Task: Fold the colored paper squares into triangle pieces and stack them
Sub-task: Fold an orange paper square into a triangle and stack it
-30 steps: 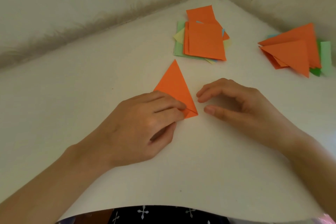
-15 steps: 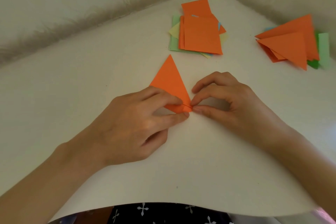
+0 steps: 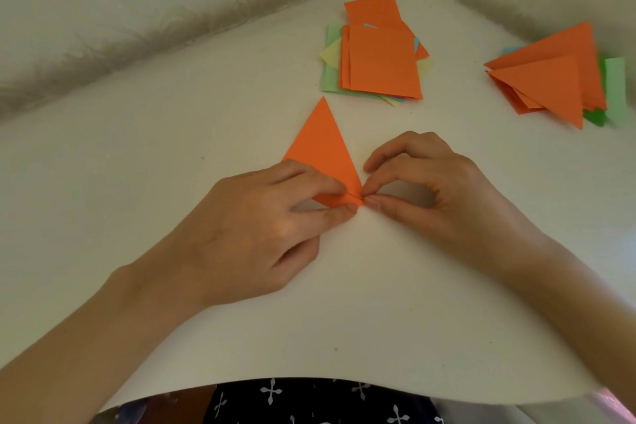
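1. The orange triangle (image 3: 321, 148) lies flat in the middle of the worktop (image 3: 155, 165), its sharp tip pointing away.
2. The left hand (image 3: 261, 234) pinches its near corner between thumb and forefinger.
3. The right hand (image 3: 444, 196) nips the same corner from the right, thumb and forefinger tips together.
4. The stack of squares (image 3: 382, 62) sits just beyond the tip, apart from it.
5. The folded pile (image 3: 550, 86) lies near the far right edge.
6. Open surface runs left to the wall and between the wrists to the curved near edge.

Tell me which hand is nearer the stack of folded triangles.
Right. The right hand pinches the orange piece's near corner, below and left of the stack; the left hand holds the same corner from farther left.
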